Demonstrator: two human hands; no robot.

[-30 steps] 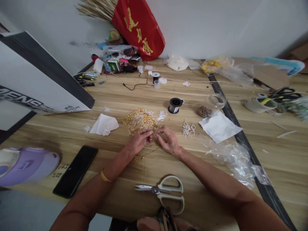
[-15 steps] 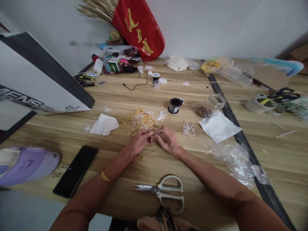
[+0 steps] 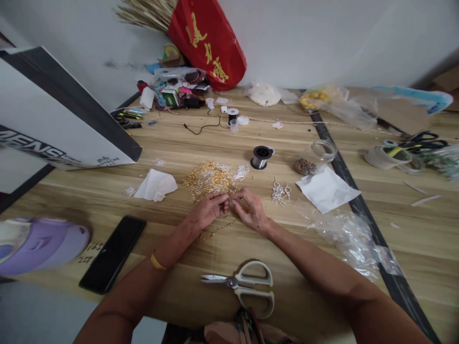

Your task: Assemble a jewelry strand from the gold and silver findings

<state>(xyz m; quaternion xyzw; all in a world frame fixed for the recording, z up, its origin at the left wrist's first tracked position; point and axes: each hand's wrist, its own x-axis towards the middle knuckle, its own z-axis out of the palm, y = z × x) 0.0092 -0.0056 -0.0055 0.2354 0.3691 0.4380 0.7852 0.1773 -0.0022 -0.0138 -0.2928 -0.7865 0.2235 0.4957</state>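
A tiny piece (image 3: 230, 198), too small to make out, sits where the fingertips meet, over the table (image 3: 161, 138) and just on the near side of the pile of gold and silver trinkets (image 3: 208, 179). The left hand (image 3: 210, 210) pinches it between thumb and fingers; the right hand (image 3: 252, 210) seems to pinch it too, thumb and forefinger curved into a ring. The step looks like fine joining or threading work, and the next move calls for a steady left grip and a small, precise turn of the right fingertips. A gold chain (image 3: 214, 233) lies just below the hands; whether it joins the piece I cannot tell. Scissors (image 3: 232, 283) lie nearer the body, and a wire spool (image 3: 261, 157) stands beyond. Compared with a second ago, the right fingertips are slightly closer to the left; the chain and scissors have stayed put.
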